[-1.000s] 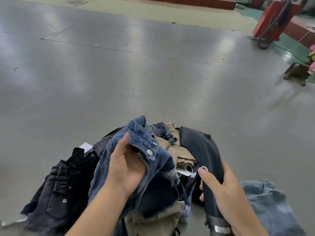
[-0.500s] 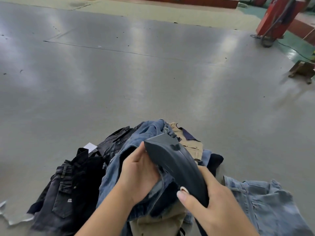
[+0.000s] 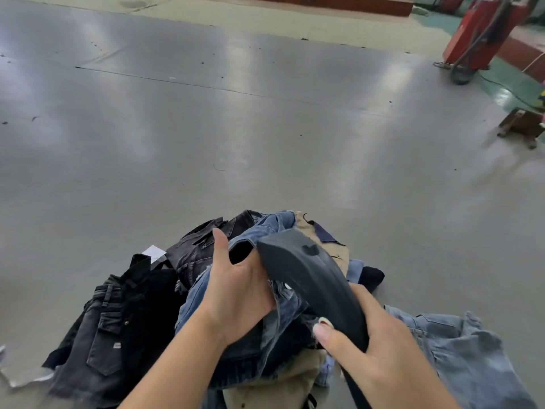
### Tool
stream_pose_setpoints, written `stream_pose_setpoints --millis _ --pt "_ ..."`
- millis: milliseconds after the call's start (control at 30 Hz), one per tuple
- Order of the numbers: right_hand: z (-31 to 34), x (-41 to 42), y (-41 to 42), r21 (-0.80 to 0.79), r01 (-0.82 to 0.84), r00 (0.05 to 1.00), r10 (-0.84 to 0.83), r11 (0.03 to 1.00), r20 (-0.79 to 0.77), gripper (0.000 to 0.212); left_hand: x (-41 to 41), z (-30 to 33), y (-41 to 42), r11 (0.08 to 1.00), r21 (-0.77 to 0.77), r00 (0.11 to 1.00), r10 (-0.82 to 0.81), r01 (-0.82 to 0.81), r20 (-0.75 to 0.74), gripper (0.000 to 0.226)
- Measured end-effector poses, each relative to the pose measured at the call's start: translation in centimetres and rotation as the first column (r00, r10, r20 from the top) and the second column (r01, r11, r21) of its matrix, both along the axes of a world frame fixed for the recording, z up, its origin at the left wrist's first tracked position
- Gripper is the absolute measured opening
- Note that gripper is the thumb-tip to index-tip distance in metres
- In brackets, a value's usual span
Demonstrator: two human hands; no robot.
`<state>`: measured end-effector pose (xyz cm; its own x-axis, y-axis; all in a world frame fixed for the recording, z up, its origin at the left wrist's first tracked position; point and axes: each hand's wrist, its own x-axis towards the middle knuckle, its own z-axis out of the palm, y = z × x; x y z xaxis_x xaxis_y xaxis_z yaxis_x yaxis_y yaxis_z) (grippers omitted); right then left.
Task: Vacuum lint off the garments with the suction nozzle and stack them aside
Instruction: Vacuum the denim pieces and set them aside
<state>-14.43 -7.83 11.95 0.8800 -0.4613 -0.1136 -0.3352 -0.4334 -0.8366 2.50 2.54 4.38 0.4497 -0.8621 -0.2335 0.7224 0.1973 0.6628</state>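
A heap of garments lies on the grey floor close in front of me. My left hand (image 3: 239, 293) grips a blue denim garment (image 3: 274, 228) on top of the heap. My right hand (image 3: 374, 355) holds the dark grey suction nozzle (image 3: 306, 278), its wide mouth lying on that denim right beside my left thumb. Black jeans (image 3: 118, 326) lie at the left of the heap and khaki trousers (image 3: 330, 246) at its far side. A light blue denim piece (image 3: 460, 346) lies spread on the floor at the right.
The wide grey floor (image 3: 236, 128) stretches ahead. A red machine with hoses (image 3: 483, 33) stands at the far right. A low wooden stool (image 3: 522, 128) sits at the right edge. A white paper tag (image 3: 154, 252) pokes out of the heap.
My right hand swung the nozzle left from beside the heap onto the blue denim. My left hand lowered the denim and closed in next to the nozzle mouth.
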Motion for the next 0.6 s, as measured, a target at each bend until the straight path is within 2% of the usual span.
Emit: stream_pose_setpoints --millis 67,100,167,233,300,367,500,600 --pt "0.4 0.0 -0.1 0.035 0.076 0.994 -0.078 0.996 0.072 0.026 -0.2 0.2 0.0 0.994 -0.093 0.997 -0.055 0.050 -0.062 0.097" --pt "0.6 -0.2 -0.2 0.053 0.108 0.989 -0.113 0.993 0.100 0.030 -0.3 0.1 -0.1 0.991 -0.113 0.996 -0.075 0.069 -0.048 0.097" --pt "0.9 -0.6 -0.7 0.070 0.129 0.986 -0.135 0.989 0.093 0.034 -0.1 0.3 0.0 0.986 -0.139 0.993 -0.099 0.090 -0.062 0.097" --pt "0.9 -1.0 -1.1 0.079 0.072 0.997 -0.075 0.994 0.033 0.028 0.0 0.6 0.0 0.980 -0.173 0.991 -0.111 0.096 -0.076 0.100" --pt "0.7 -0.9 -1.0 0.057 -0.020 0.999 0.022 0.998 -0.034 0.034 0.1 0.4 0.0 0.985 -0.150 0.992 -0.096 0.083 -0.079 0.105" --pt "0.3 -0.6 -0.7 0.023 -0.046 0.997 0.047 0.999 -0.060 0.031 0.0 0.2 -0.1 0.981 -0.158 0.991 -0.121 0.110 -0.059 0.108" --pt "0.2 -0.1 -0.3 0.017 0.029 0.999 -0.030 0.999 0.046 0.034 -1.0 0.2 -0.3 0.968 -0.146 0.978 -0.209 0.206 -0.004 0.107" --pt "0.4 0.2 -0.3 0.055 0.111 0.985 -0.117 0.992 0.126 0.030 -1.3 0.7 -0.4 0.951 -0.199 0.966 -0.251 0.235 -0.058 0.105"
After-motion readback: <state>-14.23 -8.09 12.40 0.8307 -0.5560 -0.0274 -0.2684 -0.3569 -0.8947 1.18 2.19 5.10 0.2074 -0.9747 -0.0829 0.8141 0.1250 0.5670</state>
